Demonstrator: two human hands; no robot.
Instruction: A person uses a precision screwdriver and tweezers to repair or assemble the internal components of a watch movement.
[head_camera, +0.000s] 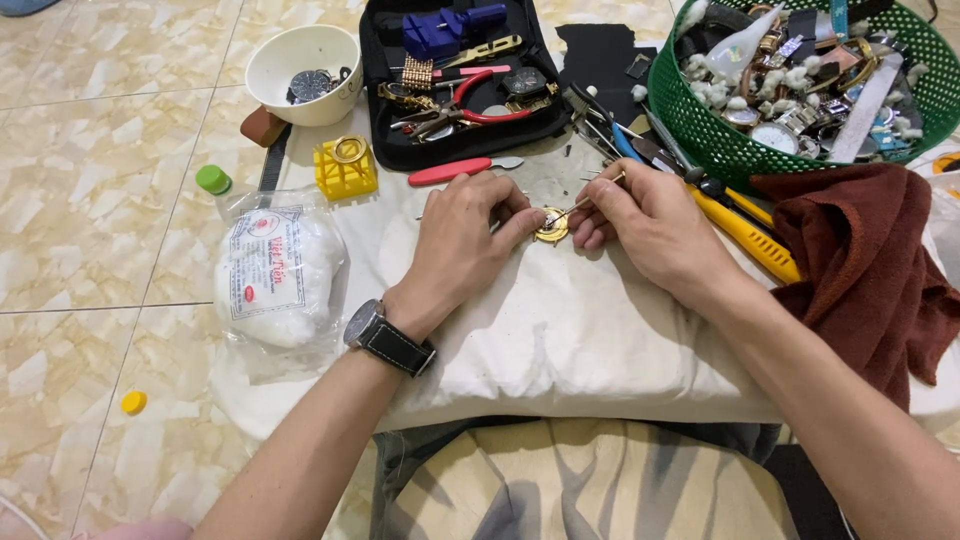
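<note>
1. my left hand (468, 232) rests on the white cushion (560, 330), fingers curled, its fingertips pressed on the left edge of a small round gold watch case (551, 225).
2. my right hand (640, 225) sits just right of the case, fingers pinched around a thin metal tool (590, 196) whose tip meets the case.
3. the gold case lies flat on the cushion, between the two hands, near the cushion's far edge.
4. on my left wrist i see a wristwatch (385, 335) with a black strap.
5. just far of the left hand lies a red-handled tool (455, 170), and left of it a yellow block (345, 170) with a gold ring on top.
6. farther still sits an open black tool case (455, 75) holding pliers and small tools.
7. to the far left stands a white bowl (300, 70) with a watch inside.
8. left of the cushion lies a clear bag of cotton (275, 275), a green cap (212, 179) beside it.
9. to the far right a green basket (800, 80) is heaped with watches and straps.
10. a dark red cloth (865, 270) lies right of my right hand, with a yellow-handled tool (750, 235) between them.
</note>
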